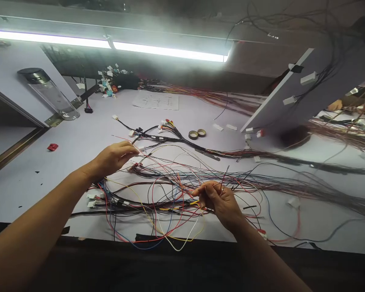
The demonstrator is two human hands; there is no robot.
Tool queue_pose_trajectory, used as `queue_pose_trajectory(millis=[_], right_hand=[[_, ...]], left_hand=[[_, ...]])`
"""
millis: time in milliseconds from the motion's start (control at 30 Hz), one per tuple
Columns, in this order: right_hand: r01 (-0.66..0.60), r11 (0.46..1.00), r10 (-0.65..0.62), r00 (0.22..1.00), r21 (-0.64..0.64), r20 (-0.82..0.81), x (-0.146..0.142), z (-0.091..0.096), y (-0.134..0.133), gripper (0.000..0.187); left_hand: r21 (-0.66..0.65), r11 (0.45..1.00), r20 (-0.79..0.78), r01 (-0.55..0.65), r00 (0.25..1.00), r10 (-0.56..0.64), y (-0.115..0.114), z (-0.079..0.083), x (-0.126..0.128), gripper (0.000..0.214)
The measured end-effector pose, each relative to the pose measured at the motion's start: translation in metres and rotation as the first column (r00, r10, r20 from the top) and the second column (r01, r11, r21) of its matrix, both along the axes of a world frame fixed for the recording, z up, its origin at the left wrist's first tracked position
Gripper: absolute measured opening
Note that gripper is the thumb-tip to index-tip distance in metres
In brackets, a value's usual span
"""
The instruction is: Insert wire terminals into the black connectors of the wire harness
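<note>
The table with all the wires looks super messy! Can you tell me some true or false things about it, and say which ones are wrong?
1. Two tape rolls are on the table. True.
2. The see-through bottle has a bright red lid. False: its lid is dark.
3. The paper lies farther from the person than the tape rolls. True.
4. The right hand is holding the bottle. False: it is holding thin wires.
5. The left hand is resting on the paper. False: it is nearer the person, by the wires.
6. A small red piece is on the table. True.
</note>
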State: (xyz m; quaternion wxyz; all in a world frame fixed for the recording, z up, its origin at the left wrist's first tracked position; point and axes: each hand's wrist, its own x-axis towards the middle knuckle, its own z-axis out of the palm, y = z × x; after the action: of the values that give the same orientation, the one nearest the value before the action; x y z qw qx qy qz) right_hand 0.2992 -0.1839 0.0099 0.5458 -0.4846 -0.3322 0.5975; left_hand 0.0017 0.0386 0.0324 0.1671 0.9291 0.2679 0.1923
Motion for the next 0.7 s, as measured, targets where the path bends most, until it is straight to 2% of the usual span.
queue_pose_trajectory(millis=[100,200,367,467,567,700], right_hand=[[0.029,1.000,-0.029,1.000,-0.003,0.006,-0.005,-0.002,0.001,0.035],[0.032,0.999,-0.032,0.999,0.009,0.001,-0.008,-0.003,0.000,0.036],[0.031,0.997,-0.030,0.999,0.073,-0.020,-0.013,-0.002,-0.004,0.034],[0.031,0.996,-0.030,1.000,0.088,-0.004,-0.015,0.001,-0.009,0.036],[0.043,0.994,-0.044,0.999,0.104,0.006,-0.015,0.003,-0.011,0.039],[0.165,0.980,-0.160,0.986,0.109,-0.056,-0.005,-0.003,-0.006,0.036]], left_hand=[[-0.017,0.997,-0.116,-0.077,0.990,0.074,-0.006,-0.012,-0.008,0.028],[0.018,0.991,-0.157,-0.134,0.978,0.136,-0.015,-0.022,-0.005,0.026],[0.108,0.946,-0.191,-0.305,0.928,0.321,-0.031,-0.031,0.021,0.026],[0.106,0.925,-0.225,-0.365,0.897,0.380,-0.028,-0.034,0.036,0.025],[0.037,0.935,-0.252,-0.352,0.902,0.349,-0.017,-0.030,0.038,0.022],[-0.083,0.953,-0.272,-0.291,0.927,0.260,-0.006,-0.007,0.030,0.024]])
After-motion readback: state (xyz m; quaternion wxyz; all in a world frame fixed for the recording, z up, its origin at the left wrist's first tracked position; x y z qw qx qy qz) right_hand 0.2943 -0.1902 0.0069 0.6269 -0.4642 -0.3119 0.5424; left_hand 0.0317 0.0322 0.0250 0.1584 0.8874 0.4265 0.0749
